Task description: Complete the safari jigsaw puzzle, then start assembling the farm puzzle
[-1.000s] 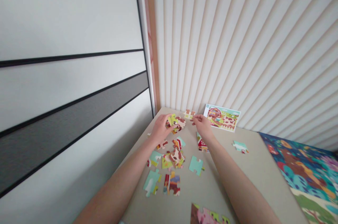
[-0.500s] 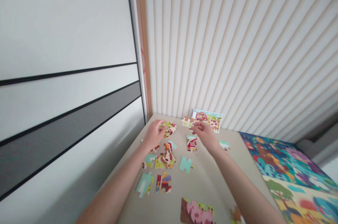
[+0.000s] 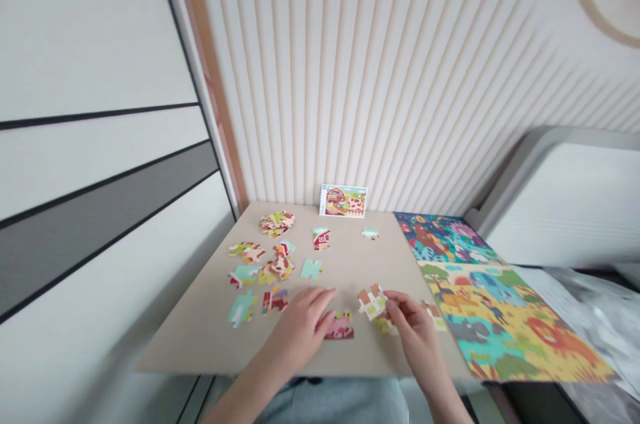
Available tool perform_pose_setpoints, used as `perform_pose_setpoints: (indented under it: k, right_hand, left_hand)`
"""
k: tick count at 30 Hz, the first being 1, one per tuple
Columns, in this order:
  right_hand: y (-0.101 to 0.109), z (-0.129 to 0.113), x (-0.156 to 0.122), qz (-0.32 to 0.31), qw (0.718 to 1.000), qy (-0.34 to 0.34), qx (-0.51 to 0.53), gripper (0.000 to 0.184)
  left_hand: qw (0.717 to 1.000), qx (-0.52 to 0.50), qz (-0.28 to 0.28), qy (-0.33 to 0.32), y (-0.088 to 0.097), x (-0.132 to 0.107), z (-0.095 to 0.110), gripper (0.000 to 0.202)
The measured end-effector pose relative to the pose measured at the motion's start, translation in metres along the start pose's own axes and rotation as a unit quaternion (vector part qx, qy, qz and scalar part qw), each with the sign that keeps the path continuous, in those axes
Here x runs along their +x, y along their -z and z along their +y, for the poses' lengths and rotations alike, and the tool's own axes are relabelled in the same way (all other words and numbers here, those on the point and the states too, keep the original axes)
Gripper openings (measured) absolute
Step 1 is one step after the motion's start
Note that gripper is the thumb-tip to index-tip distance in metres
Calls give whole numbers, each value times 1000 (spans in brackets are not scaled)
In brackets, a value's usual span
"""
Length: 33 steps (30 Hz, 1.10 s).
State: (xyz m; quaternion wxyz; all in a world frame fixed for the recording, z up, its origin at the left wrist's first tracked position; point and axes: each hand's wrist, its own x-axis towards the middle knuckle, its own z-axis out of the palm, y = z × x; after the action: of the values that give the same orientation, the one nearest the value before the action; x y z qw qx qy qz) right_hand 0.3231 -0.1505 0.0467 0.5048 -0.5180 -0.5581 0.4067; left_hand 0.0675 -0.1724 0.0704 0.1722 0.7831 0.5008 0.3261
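Nearest the viewer, the person's lap (image 3: 333, 404) in blue denim lies under the front edge of the beige table (image 3: 210, 347). Above that edge, the left hand (image 3: 309, 321) is palm down, thumb and fingers apart, beside and partly over a pink pig section (image 3: 341, 327); whether it touches the section cannot be told. The right hand (image 3: 409, 317) pinches a brown-and-white jigsaw piece (image 3: 371, 302) between thumb and fingers, to the right of the pig section. A green-and-yellow piece (image 3: 385, 326) shows just below the held one. At far right, a picture puzzle with a lion (image 3: 520, 321) adjoins a dark blue puzzle (image 3: 445, 239) behind it. Beyond the left hand lie loose pieces, among them a plain turquoise piece (image 3: 311, 269) and, farther, a red barn piece (image 3: 321, 239). Left of these sits a heaped pile of pieces (image 3: 277, 224). Farthest back, a farm picture card (image 3: 344, 201) stands against the ribbed wall (image 3: 320, 77).
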Motion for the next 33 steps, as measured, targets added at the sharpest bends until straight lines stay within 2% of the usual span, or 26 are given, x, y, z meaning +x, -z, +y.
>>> perform_pose_setpoints:
  k: [2,5,7,10,13,16,20,25,29,33]
  right_hand:
    - [22,10,-11,74,995,12,-60,43]
    - [55,17,-19,168,972,12,-163,43]
    - [71,19,-20,196,957,6,-214,43]
    - [85,19,-17,183,950,4,-254,43]
    - [88,20,-12,129,955,9,-266,42]
    - [82,21,-8,93,961,30,-259,42]
    - [74,23,-5,80,976,29,-201,48]
    - [69,27,-9,53,994,-4,-92,59]
    - [67,25,-16,24,998,-26,-57,48]
    - [65,23,-22,47,998,-33,-20,45]
  left_hand:
    - [998,47,-17,-41,-14,-12,7,29]
    - [992,82,-27,-88,-25,-24,12,29]
    - [990,98,-20,-98,-28,-27,14,31]
    - [989,113,-15,-96,-31,-24,20,28]
    - [987,110,-37,-115,-40,-16,38,26]
    - [981,97,-68,-152,-58,-5,57,29]
    - [979,107,-67,-159,-79,2,62,39]
    - [981,110,-66,-142,-76,-5,52,36]
    - [983,108,-58,-135,-71,-9,52,33]
    - [985,105,-36,-132,-75,-9,54,30]
